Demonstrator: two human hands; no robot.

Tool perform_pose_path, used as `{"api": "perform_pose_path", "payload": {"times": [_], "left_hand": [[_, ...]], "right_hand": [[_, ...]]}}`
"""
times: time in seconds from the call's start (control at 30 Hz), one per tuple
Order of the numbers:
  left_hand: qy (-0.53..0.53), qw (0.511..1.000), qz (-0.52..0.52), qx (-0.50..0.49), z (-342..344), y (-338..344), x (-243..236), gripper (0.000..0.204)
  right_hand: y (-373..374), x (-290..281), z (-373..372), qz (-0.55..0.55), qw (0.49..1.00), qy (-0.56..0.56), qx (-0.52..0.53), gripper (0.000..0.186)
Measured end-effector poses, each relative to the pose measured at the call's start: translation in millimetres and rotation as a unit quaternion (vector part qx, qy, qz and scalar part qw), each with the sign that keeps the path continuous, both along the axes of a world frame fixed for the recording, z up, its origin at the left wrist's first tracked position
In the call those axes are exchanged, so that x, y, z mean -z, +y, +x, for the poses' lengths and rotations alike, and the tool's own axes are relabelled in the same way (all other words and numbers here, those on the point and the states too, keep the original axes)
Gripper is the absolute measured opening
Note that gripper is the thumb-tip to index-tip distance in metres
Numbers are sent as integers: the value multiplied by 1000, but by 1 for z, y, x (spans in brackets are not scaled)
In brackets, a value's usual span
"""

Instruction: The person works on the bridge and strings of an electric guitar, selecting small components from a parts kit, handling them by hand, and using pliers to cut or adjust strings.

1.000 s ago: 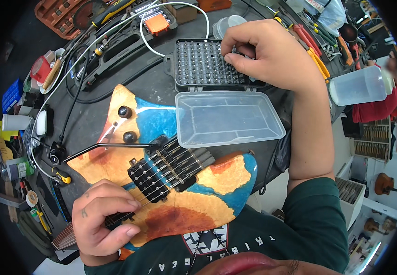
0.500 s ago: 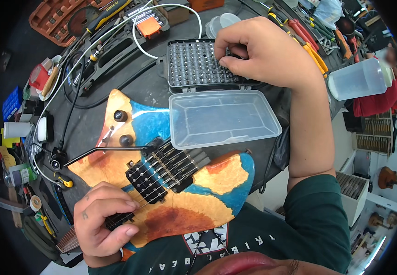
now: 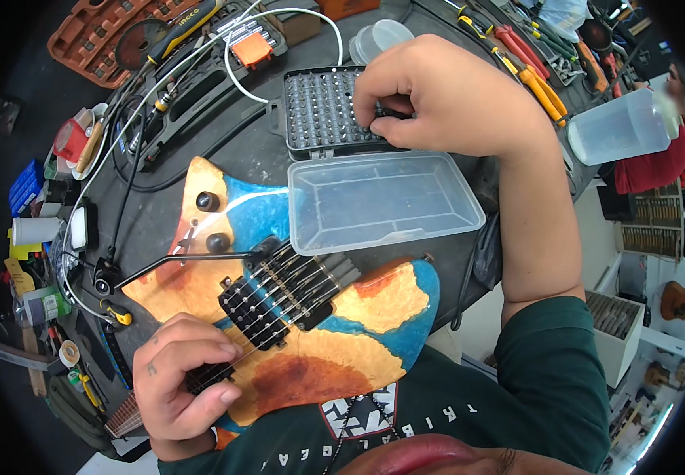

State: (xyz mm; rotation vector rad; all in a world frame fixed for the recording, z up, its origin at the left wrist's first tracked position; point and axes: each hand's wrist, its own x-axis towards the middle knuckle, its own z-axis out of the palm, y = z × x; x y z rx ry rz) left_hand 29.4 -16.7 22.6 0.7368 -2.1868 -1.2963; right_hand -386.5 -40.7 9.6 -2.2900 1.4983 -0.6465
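An electric guitar (image 3: 311,368) with a wood-and-blue body lies in front of me, its neck toward the lower left. My left hand (image 3: 184,376) rests over the strings at the neck-side pickup, thumb and fingers apart, gripping nothing. Beyond the guitar, a black case of screwdriver bits (image 3: 321,107) lies with its clear lid (image 3: 386,202) folded toward me, overlapping the guitar's edge. Over the case's right half, my right hand (image 3: 445,99) is closed, thumb and forefinger down among the bits. Whatever is between those fingertips is hidden.
A black tremolo arm (image 3: 184,257) sticks out over the guitar. Cables and an open tool case (image 3: 192,103) lie at the back left. Pliers (image 3: 544,91) and other tools line the back right, near a translucent container (image 3: 619,128). Another person (image 3: 659,158) is at far right.
My right hand has shifted slightly left and toward me over the rows of bits. My left hand keeps its place on the guitar.
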Motion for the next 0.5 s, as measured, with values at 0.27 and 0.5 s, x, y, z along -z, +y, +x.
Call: {"api": "perform_pose_path", "payload": {"times": [0.27,0.5], "left_hand": [[-12,1000,-7,6,3,1,-2,36],[-29,999,-12,25,2,0,-6,37]], "right_hand": [[-1,-3,12,19,998,55,6,9],[1,2,14,-5,995,96,1,10]]}}
